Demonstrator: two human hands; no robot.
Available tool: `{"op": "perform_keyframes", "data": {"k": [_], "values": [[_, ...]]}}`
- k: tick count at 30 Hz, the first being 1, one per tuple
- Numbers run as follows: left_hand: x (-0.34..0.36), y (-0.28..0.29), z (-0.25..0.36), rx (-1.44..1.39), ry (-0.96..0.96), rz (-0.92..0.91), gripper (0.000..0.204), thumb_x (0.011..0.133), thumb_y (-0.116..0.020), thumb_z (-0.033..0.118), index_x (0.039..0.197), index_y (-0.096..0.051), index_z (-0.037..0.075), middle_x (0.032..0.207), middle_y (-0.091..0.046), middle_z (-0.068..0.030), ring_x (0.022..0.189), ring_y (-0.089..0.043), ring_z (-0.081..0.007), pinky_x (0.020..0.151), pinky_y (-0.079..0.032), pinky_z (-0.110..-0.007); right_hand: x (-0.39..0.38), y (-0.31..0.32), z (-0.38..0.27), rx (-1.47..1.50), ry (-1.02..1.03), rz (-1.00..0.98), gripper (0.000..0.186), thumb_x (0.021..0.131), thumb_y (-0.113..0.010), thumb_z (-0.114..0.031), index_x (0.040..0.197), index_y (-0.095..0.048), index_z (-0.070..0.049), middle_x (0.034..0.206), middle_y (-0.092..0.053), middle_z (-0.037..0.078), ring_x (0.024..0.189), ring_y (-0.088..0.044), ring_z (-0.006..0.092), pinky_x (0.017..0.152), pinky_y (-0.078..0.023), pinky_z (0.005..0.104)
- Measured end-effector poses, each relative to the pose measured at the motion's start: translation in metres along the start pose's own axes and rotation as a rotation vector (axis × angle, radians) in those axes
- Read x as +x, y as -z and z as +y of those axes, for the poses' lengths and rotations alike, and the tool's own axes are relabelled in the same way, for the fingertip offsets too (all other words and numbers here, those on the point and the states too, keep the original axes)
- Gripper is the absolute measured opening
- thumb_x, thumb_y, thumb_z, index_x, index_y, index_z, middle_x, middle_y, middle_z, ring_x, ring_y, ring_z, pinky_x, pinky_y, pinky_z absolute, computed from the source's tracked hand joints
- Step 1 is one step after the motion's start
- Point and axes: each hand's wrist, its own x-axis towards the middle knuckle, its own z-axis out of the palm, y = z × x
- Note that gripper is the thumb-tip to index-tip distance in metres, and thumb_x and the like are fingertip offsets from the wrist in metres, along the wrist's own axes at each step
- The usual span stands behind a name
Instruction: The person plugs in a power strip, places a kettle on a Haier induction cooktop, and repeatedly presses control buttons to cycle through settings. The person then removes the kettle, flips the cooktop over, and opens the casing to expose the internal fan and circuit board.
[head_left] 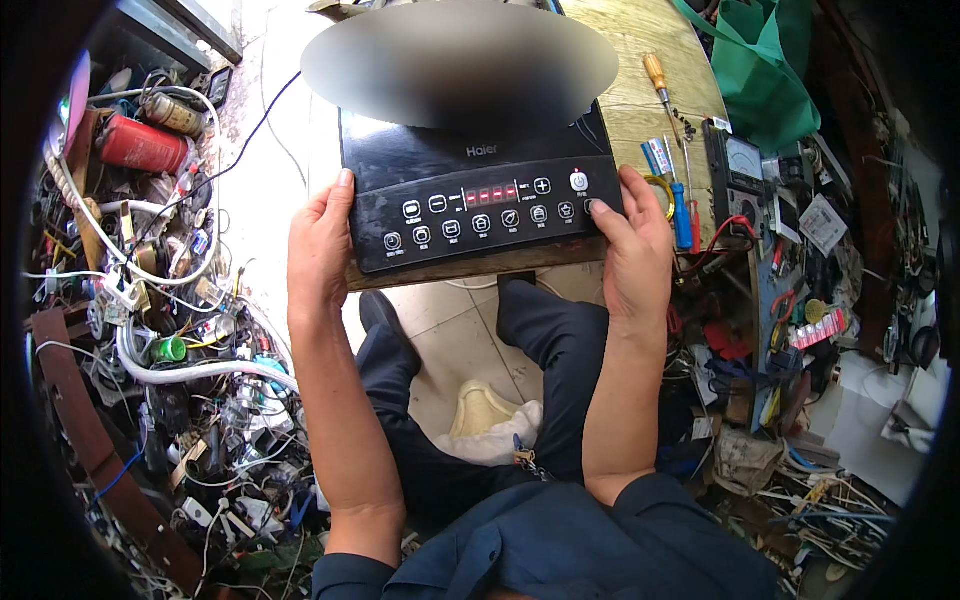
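A black induction cooktop [410,155] lies at the near edge of the workbench, its control panel facing me. Red segments glow in its small display [491,194], with rows of white-outlined touch buttons around it. My left hand [322,240] grips the left edge, thumb along the side and the other fingers mostly hidden. My right hand [638,250] holds the near right corner. Its thumb rests on the panel just below the power button [579,181]. A grey blurred oval hides the far part of the cooktop.
On the bench's right lie a yellow-handled screwdriver [655,72], a blue-handled screwdriver [680,215] and an analog multimeter [742,160]. A green bag [765,85] hangs beyond. Heaped parts, cables and a red cylinder [143,145] fill the left. A dark cord [240,150] runs leftward.
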Motion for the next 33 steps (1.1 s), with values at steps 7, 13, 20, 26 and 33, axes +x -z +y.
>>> {"op": "perform_keyframes", "data": {"k": [7, 13, 20, 26, 33], "values": [[0.000, 0.000, 0.000, -0.011, 0.003, -0.028, 0.040, 0.109, -0.056, 0.030, 0.116, -0.069, -0.007, 0.096, -0.076, -0.0114, 0.077, -0.073, -0.0133, 0.068, -0.060, -0.026, -0.001, -0.007, 0.003, -0.151, 0.071, 0.044, 0.077, 0.086, -0.072, 0.003, 0.151, -0.032, 0.016, 0.151, -0.049, 0.027, 0.135, -0.053, 0.0273, 0.115, -0.040, 0.0352], [0.004, 0.000, -0.006, -0.006, -0.025, 0.009, 0.042, 0.109, -0.057, 0.031, 0.116, -0.070, -0.008, 0.094, -0.076, -0.0107, 0.074, -0.071, -0.0124, 0.067, -0.058, -0.025, 0.002, -0.011, 0.008, -0.303, 0.118, 0.048, 0.085, 0.079, -0.078, 0.001, 0.150, -0.033, 0.014, 0.146, -0.053, 0.025, 0.128, -0.057, 0.0260, 0.111, -0.043, 0.0345], [0.001, -0.001, -0.004, -0.024, -0.014, 0.005, 0.041, 0.109, -0.058, 0.031, 0.113, -0.071, -0.008, 0.091, -0.075, -0.0094, 0.072, -0.069, -0.0101, 0.064, -0.058, -0.024, 0.002, -0.016, 0.002, -0.324, 0.090, 0.031, 0.085, 0.079, -0.077, 0.003, 0.151, -0.031, 0.013, 0.139, -0.058, 0.024, 0.118, -0.062, 0.0241, 0.104, -0.049, 0.0342], [0.005, 0.001, -0.008, -0.024, -0.014, 0.012, 0.040, 0.109, -0.058, 0.030, 0.111, -0.072, -0.007, 0.090, -0.075, -0.0082, 0.070, -0.068, -0.0092, 0.063, -0.056, -0.024, 0.000, -0.012, 0.009, -0.333, 0.132, 0.031, 0.084, 0.083, -0.077, 0.001, 0.152, -0.031, 0.012, 0.143, -0.054, 0.025, 0.124, -0.059, 0.0245, 0.108, -0.046, 0.0336], [0.007, 0.003, -0.010, -0.032, -0.021, -0.011, 0.040, 0.108, -0.059, 0.031, 0.112, -0.072, -0.007, 0.091, -0.075, -0.0067, 0.073, -0.067, -0.0082, 0.066, -0.055, -0.024, -0.003, -0.014, 0.004, -0.316, 0.112, 0.029, 0.081, 0.085, -0.077, 0.000, 0.152, -0.032, 0.012, 0.147, -0.052, 0.025, 0.128, -0.056, 0.0252, 0.111, -0.043, 0.0342]]}}
